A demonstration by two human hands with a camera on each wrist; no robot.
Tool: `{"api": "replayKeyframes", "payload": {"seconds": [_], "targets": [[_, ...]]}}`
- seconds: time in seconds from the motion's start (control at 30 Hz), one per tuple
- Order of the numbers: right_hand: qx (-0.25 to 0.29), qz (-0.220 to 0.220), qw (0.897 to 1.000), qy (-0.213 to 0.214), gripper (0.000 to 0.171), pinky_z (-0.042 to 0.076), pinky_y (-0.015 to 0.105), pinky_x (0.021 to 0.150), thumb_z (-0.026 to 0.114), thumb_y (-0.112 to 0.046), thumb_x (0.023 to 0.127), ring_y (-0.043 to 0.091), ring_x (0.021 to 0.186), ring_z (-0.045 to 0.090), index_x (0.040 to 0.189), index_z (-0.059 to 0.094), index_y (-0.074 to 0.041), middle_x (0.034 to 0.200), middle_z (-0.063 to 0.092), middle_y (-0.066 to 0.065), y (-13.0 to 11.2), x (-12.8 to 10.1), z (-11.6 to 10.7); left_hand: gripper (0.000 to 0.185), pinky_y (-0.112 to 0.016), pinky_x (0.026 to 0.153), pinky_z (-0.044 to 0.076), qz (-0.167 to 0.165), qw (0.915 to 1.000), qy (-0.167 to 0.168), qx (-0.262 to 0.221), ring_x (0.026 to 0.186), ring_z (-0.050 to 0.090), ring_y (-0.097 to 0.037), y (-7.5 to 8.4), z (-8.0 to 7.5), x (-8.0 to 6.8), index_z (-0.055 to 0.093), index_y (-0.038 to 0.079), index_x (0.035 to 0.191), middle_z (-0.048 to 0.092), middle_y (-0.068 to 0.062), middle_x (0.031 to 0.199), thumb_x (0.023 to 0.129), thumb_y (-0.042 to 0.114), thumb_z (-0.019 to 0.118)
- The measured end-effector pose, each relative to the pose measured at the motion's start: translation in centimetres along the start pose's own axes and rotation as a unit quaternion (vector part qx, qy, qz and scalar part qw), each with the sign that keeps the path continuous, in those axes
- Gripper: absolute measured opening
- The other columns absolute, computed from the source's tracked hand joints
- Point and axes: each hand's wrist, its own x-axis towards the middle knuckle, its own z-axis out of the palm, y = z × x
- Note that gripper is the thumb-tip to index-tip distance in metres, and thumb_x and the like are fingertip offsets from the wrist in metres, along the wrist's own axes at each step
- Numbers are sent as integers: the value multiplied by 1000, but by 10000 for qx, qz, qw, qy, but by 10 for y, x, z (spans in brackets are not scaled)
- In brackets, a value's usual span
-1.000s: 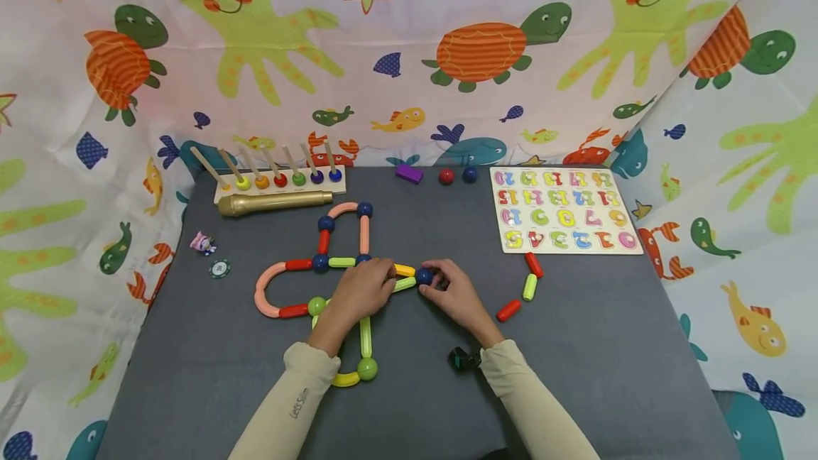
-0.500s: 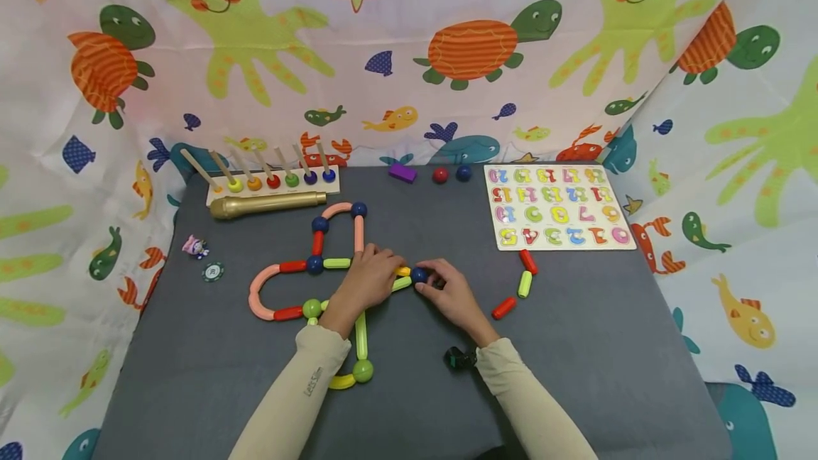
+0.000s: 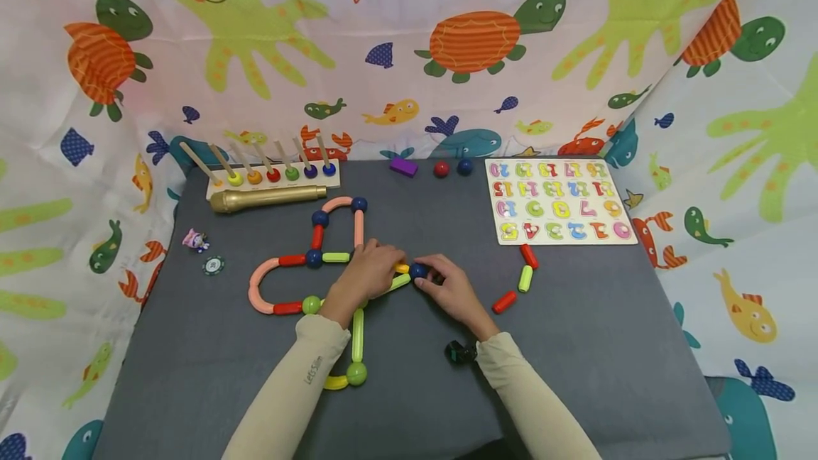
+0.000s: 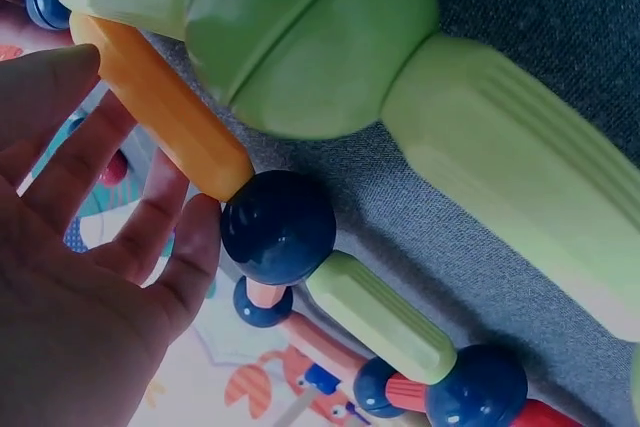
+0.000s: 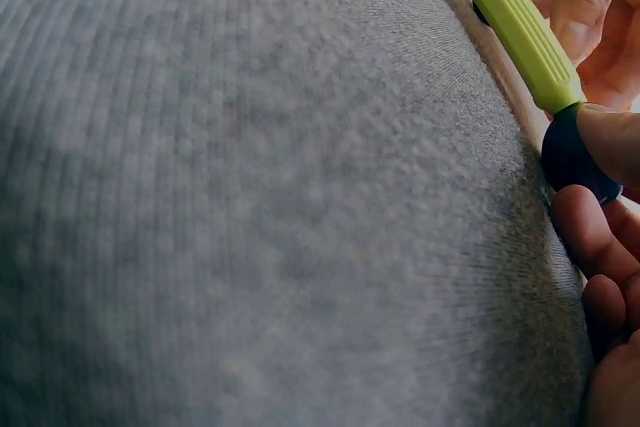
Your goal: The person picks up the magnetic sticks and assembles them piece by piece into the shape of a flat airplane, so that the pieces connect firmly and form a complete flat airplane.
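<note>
Near the middle of the table, my right hand (image 3: 450, 288) pinches a dark blue ball (image 3: 418, 270) between thumb and fingers. That ball joins the ends of a yellow-orange magnetic rod (image 4: 160, 107) and a light green rod (image 5: 510, 27). My left hand (image 3: 369, 272) holds the yellow-orange rod, thumb on one side and fingers on the other, in the left wrist view. The rod's other end meets a blue ball (image 4: 278, 227); a large green ball (image 4: 310, 37) bears the light green rod. From the head, my left hand hides these two balls.
The joined rods include a pink curved piece (image 3: 257, 286) and a lower green ball (image 3: 356, 373). Loose red and green rods (image 3: 525, 278) lie right, below a number board (image 3: 562, 201). Behind are a peg stand (image 3: 275, 174), gold microphone (image 3: 268, 199), purple block (image 3: 403, 166), and red ball (image 3: 441, 169).
Both hands keep their hold on the rod and the ball. The green rod and ball at the bottom have shifted slightly left; the head view has moved a little.
</note>
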Motion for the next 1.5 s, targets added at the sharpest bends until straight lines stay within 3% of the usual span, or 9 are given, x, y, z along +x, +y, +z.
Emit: {"api": "replayKeyframes", "payload": {"seconds": [0.17, 0.27, 0.4, 0.5, 0.57, 0.67, 0.83, 1.03, 1.5], "targets": [[34, -25, 10000, 11, 35, 50, 31, 78, 79, -6, 98, 18, 88, 61, 133, 72, -3, 114, 67, 7, 2, 0, 0, 26, -51, 102, 45, 161, 9981, 216, -557, 115, 58, -32, -8, -3, 0, 75, 13, 131, 73, -5, 127, 111, 12, 58], [-11, -5, 10000, 10, 36, 50, 31, 77, 79, -7, 99, 17, 87, 61, 134, 72, -4, 115, 67, 7, 2, 0, 1, 28, -50, 104, 48, 215, 9907, 519, -1235, 116, 63, -32, -18, -9, -5, 74, 8, 133, 73, -9, 129, 113, 11, 54], [-19, 104, 9999, -67, 37, 49, 31, 78, 78, -9, 99, 16, 88, 60, 135, 71, -5, 116, 66, 5, 0, 0, 1, 31, -51, 103, 51, -53, 9720, 862, -2185, 114, 65, -30, -36, -22, -29, 69, 3, 137, 70, -14, 134, 114, 11, 50], [30, 199, 9997, -108, 37, 49, 33, 80, 78, -10, 100, 17, 89, 60, 136, 71, -5, 117, 66, 5, -1, 0, -2, 32, -50, 95, 52, -446, 9620, 1026, -2491, 102, 65, -30, -52, -26, -54, 68, 3, 139, 70, -15, 131, 115, 14, 50], [65, 228, 9997, -84, 38, 50, 34, 80, 78, -9, 100, 19, 90, 60, 136, 71, -4, 117, 66, 6, -2, 0, -4, 31, -48, 91, 52, -672, 9620, 1050, -2429, 97, 65, -27, -63, -25, -69, 69, 4, 137, 71, -14, 128, 115, 16, 51], [66, 262, 9996, 20, 38, 50, 35, 81, 78, -8, 98, 19, 90, 60, 135, 71, -4, 118, 66, 6, -3, 0, -6, 31, -45, 81, 49, -851, 9676, 796, -2241, 83, 60, -25, -74, -21, -87, 69, 3, 136, 71, -12, 109, 114, 16, 51], [32, 236, 9997, 76, 38, 49, 34, 81, 78, -7, 98, 19, 90, 60, 135, 71, -3, 119, 66, 7, -2, 0, -5, 28, -49, 89, 53, -689, 9773, 282, -1982, 93, 63, -24, -75, -10, -99, 71, 4, 132, 71, -5, 107, 112, 15, 56], [-2, 230, 9997, 4, 35, 49, 35, 81, 75, -12, 102, 19, 91, 59, 135, 71, -4, 120, 66, 7, -5, 1, 2, 27, -61, 101, 46, -407, 9834, 16, -1770, 116, 60, -34, -61, 0, -93, 74, 9, 133, 73, -6, 127, 110, 17, 62], [84, 324, 9994, 43, 31, 47, 34, 82, 71, -11, 104, 19, 91, 58, 135, 71, -5, 113, 64, 5, -2, 0, 2, 28, -57, 100, 45, -489, 9856, -30, -1620, 112, 59, -30, -50, 7, -80, 72, 8, 133, 72, -4, 121, 109, 20, 64]]}}
